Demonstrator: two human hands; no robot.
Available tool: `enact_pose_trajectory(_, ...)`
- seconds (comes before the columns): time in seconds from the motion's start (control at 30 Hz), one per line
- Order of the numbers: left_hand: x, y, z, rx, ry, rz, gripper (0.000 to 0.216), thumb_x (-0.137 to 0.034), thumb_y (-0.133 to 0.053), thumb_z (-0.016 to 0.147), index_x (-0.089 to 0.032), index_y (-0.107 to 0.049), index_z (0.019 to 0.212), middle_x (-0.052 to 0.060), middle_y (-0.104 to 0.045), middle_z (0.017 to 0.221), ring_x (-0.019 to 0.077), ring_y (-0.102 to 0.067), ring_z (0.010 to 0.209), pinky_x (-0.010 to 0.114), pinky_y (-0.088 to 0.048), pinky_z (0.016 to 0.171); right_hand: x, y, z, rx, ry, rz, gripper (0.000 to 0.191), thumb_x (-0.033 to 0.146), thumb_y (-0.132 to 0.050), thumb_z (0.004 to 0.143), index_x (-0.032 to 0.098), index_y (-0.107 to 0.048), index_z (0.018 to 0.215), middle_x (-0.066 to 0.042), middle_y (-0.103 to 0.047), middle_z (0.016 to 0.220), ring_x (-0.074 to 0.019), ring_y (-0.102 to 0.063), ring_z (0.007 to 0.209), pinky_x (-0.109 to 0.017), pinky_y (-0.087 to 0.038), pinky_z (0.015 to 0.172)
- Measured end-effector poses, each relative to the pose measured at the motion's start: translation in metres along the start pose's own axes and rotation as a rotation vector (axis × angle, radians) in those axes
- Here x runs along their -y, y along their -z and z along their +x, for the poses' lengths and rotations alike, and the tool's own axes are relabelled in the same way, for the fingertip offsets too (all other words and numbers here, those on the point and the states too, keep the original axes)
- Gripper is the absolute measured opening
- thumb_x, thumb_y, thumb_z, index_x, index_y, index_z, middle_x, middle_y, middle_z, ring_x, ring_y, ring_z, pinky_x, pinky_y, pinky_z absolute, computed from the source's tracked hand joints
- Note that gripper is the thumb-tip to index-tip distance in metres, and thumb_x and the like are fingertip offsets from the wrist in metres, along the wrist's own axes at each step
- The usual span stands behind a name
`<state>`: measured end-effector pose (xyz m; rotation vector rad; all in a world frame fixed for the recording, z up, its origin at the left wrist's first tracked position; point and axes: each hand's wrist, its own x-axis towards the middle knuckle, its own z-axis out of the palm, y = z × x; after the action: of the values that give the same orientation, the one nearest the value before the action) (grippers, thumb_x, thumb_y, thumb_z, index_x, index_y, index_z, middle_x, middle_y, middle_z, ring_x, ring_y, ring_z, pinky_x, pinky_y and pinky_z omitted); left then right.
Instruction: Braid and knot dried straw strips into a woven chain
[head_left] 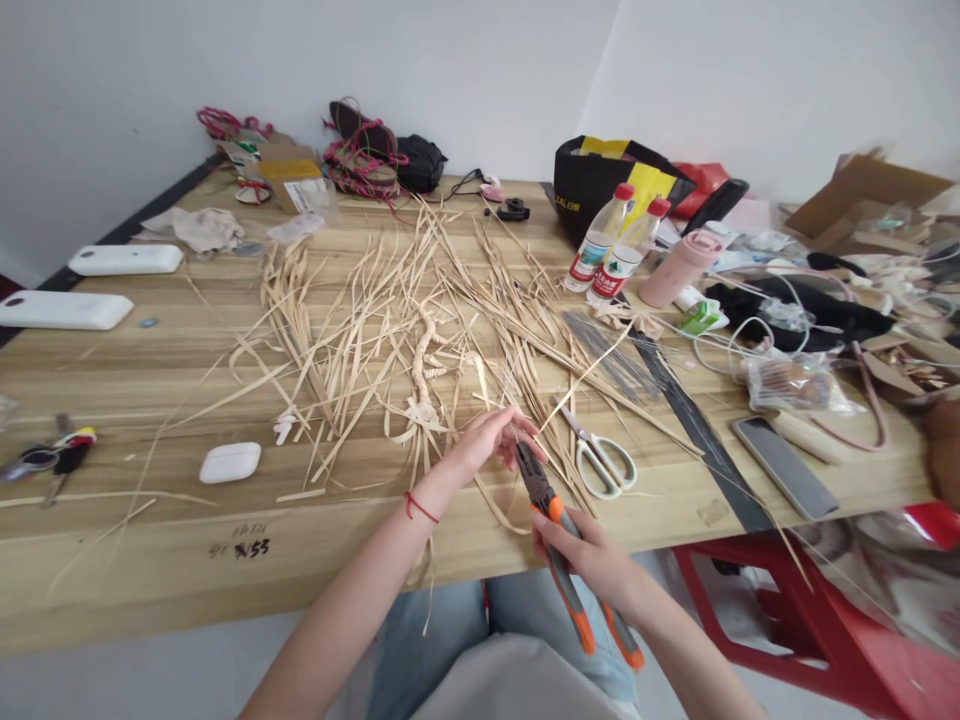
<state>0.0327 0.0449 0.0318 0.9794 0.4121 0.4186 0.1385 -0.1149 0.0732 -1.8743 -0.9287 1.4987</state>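
My right hand (581,545) is wrapped round the pliers (551,515), which have orange and grey handles and dark jaws pointing up and away from me. Beside the jaws is my left hand (491,442), with a red string on its wrist and its fingers curled together. A thin strand seems to run from these fingers, but what they pinch is too fine to make out. Just beyond lie loose straw-coloured strips (517,320) and a braided piece (422,360) with short side branches. White-handled scissors (606,465) rest to the right of the pliers.
Two red-capped bottles (619,260), a pink cup (682,268) and a black-and-yellow bag (611,180) stand at the back right. A phone (784,468) lies near the right front edge. An earphone case (230,463) and keys (56,455) are on the left. A red stool (795,620) stands below.
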Motion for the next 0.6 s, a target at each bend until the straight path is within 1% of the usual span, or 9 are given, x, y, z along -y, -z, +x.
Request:
enact_pose_trajectory(0.17, 0.001, 0.001, 0.0, -0.017, -0.001, 0.048, 0.041, -0.048, -0.037, 0.087, -0.012, -0.057, 0.081, 0.011, -0.069, 0.069, 0.015, -0.061, 0.054, 0.022, -0.04, 0.045, 0.01, 0.003, 0.0, -0.027, -0.018, -0.159, 0.043, 0.058, -0.049, 0.075, 0.018, -0.046, 0.059, 0.004, -0.041, 0.052, -0.01, -0.039, 0.052, -0.022, -0.033, 0.051)
enact_pose_trajectory(0.33, -0.001, 0.002, -0.001, -0.057, -0.002, 0.097, 0.04, -0.046, -0.037, 0.087, -0.012, -0.057, 0.079, 0.009, -0.069, 0.064, 0.0143, -0.059, 0.048, 0.021, -0.039, 0.041, 0.017, 0.005, 0.002, 0.026, -0.008, -0.235, 0.041, 0.053, -0.048, 0.078, 0.018, -0.047, 0.056, 0.003, -0.045, 0.051, -0.0107, -0.042, 0.053, -0.023, -0.035, 0.054)
enact_pose_trajectory(0.47, -0.003, 0.005, 0.0, -0.054, -0.013, 0.09, 0.039, -0.044, -0.035, 0.088, -0.012, -0.057, 0.08, 0.009, -0.069, 0.066, 0.014, -0.059, 0.048, 0.021, -0.039, 0.041, 0.015, 0.004, 0.005, 0.05, -0.009, -0.217, 0.043, 0.055, -0.046, 0.079, 0.017, -0.05, 0.058, 0.003, -0.046, 0.051, -0.0103, -0.043, 0.051, -0.023, -0.036, 0.054)
enact_pose_trajectory(0.6, -0.003, 0.006, 0.001, -0.021, -0.051, 0.066, 0.041, -0.043, -0.034, 0.089, -0.011, -0.059, 0.082, 0.011, -0.07, 0.07, 0.0129, -0.056, 0.046, 0.022, -0.039, 0.042, 0.011, 0.001, 0.002, 0.108, 0.082, -0.113, 0.043, 0.056, -0.044, 0.081, 0.017, -0.055, 0.066, 0.001, -0.054, 0.059, -0.0104, -0.045, 0.053, -0.022, -0.037, 0.054)
